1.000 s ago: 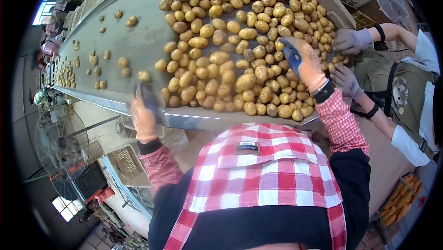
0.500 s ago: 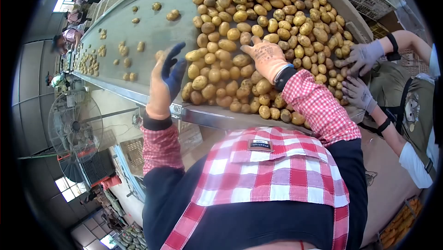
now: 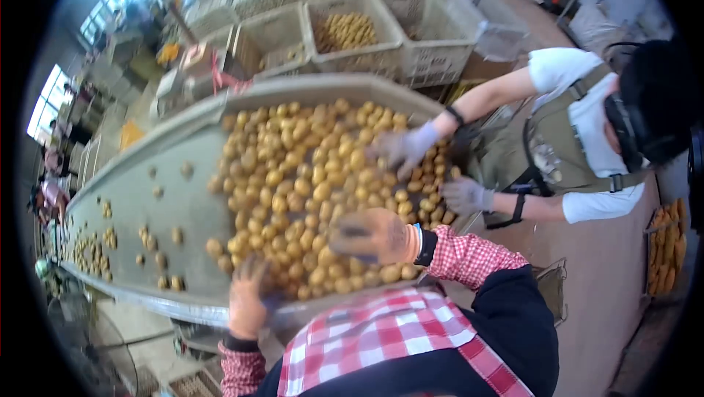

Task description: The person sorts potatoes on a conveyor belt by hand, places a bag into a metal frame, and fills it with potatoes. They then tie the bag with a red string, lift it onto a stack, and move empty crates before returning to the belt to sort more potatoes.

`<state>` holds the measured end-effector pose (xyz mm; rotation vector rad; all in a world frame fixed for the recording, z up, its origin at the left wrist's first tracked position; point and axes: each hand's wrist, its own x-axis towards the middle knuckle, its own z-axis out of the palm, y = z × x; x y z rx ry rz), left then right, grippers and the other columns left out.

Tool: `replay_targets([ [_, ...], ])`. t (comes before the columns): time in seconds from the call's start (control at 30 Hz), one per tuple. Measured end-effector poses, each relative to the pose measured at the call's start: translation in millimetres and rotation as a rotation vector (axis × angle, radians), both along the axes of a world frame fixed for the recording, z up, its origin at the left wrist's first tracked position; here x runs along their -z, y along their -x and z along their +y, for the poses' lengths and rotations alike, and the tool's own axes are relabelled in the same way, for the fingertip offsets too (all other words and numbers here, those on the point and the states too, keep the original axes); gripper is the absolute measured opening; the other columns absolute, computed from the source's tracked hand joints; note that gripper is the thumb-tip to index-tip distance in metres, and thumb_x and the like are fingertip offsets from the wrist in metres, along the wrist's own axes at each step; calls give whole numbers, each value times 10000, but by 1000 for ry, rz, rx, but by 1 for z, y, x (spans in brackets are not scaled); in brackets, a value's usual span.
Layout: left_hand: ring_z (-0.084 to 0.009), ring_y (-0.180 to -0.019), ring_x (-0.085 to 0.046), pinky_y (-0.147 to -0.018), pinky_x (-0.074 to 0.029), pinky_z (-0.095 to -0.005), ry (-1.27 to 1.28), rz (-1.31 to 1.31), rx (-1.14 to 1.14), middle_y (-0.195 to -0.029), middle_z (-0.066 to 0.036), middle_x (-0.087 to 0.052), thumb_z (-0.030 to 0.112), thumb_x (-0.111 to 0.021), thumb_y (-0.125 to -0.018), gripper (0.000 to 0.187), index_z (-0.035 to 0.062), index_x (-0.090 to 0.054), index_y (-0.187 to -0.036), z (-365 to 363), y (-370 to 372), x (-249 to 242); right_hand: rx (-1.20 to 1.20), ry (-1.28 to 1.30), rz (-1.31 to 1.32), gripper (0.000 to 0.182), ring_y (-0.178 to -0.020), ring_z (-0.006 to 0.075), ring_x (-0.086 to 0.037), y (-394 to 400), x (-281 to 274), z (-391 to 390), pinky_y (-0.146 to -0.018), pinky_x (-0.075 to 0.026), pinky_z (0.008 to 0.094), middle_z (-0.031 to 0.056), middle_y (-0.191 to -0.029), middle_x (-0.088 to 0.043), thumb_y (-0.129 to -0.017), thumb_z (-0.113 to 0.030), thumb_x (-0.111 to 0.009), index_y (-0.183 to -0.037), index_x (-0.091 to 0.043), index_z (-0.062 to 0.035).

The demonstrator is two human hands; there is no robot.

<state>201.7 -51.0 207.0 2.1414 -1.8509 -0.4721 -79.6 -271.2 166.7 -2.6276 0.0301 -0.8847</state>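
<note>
A thick layer of yellow potatoes [image 3: 301, 170] covers the right part of the conveyor belt [image 3: 198, 206]. My left hand [image 3: 249, 298], in an orange and blue glove, is at the belt's near edge beside the left end of the pile. Its fingers are spread against the nearest potatoes. Over the near side of the pile lies my right hand [image 3: 374, 237], gloved the same way and blurred by motion. Its fingers reach left over the potatoes, and whether they hold one cannot be made out.
A co-worker [image 3: 543, 133] in grey gloves reaches into the pile from the right. Plastic crates [image 3: 433, 56], one with potatoes, line the far side. More people are at the belt's far left end. A crate of orange produce [image 3: 666, 247] is at the right.
The view has swung toward the crates and the co-worker. My left hand has come down from above the belt to the pile's edge. The co-worker's hands have moved apart.
</note>
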Motion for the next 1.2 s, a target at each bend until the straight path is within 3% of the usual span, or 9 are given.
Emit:
replay_targets([
  [0.13, -514, -1340, -369, -1131, -347, -541, -63, -73, 273, -1475, -247, -425, 329, -793, -755, 648, 170, -601, -1353, -19, 6, 19, 940, 91, -5, 508, -1141, 438, -532, 26, -119, -108, -923, -486, 493, 238, -1306, -521, -864, -126, -648, -1357, -530, -124],
  [0.2, -507, -1305, -390, -1079, -382, -538, -40, -46, 405, -1464, -209, -450, 276, -735, -801, 558, 175, -617, -1337, -25, 9, 20, 832, 156, -401, 587, -1114, 412, -552, 60, -148, -128, -958, -454, 487, 241, -1268, -546, -840, -108, -620, -1407, -473, -72],
  [0.33, -408, -1485, -229, -1202, -166, -563, -176, -357, 617, -1570, -188, -358, 429, -676, -860, 735, 194, -436, -1514, -34, 3, 41, 566, -11, -115, 629, -1105, 368, -601, 112, -79, -45, -933, -495, 452, 196, -1226, -596, -821, -87, -619, -1436, -497, -130],
  [0.63, -351, -1522, -127, -1166, -204, -628, -497, -718, 587, -1639, -112, -223, 196, -537, -889, 703, 242, -334, -1560, -98, 71, 29, 1029, -456, -77, 503, -935, 283, -649, 166, 133, 95, -778, -535, 402, 87, -1062, -668, -839, -124, -632, -1333, -620, -217],
  [0.77, -353, -1518, -140, -1174, -216, -608, -328, -418, 636, -1639, -107, -226, 203, -517, -892, 701, 251, -323, -1564, -139, 56, 77, 1124, -323, -131, 459, -969, 268, -639, 162, 154, 94, -787, -539, 375, 85, -1106, -658, -854, -120, -602, -1310, -630, -165],
  [0.87, -355, -1515, -150, -1180, -226, -592, -219, 624, 652, -1638, -103, -229, 208, -502, -895, 699, 258, -315, -1566, -176, 55, 125, 1082, -406, 1, 433, -975, 274, -635, 170, 145, 93, -782, -536, 383, 87, -1084, -655, -829, -105, -622, -1262, -626, -110],
  [0.93, -354, -1510, -170, -1216, -222, -514, -217, -619, 824, -1639, -70, -243, 232, -447, -917, 692, 293, -261, -1581, -177, 93, 87, 1121, -340, -64, 427, -936, 275, -631, 164, 159, 91, -739, -523, 389, 81, -1027, -652, -823, -133, -633, -1249, -621, -117],
  [1.0, -357, -1503, -201, -1214, -252, -466, -294, -996, 737, -1627, -45, -284, 224, -443, -925, 695, 320, -247, -1585, -200, 98, 106, 1122, -307, -40, 427, -916, 272, -631, 162, 166, 89, -721, -520, 400, 65, -1023, -652, -819, -137, -633, -1246, -621, -122],
  [1.2, -474, -1335, -423, -1039, -450, -574, 48, -470, 718, -1531, -211, -387, 378, -583, -968, 630, 181, -392, -1535, -223, 126, 116, 1149, -262, -64, 426, -896, 274, -631, 162, 166, 87, -711, -521, 403, 70, -1000, -646, -819, -114, -615, -1242, -601, -75],
])
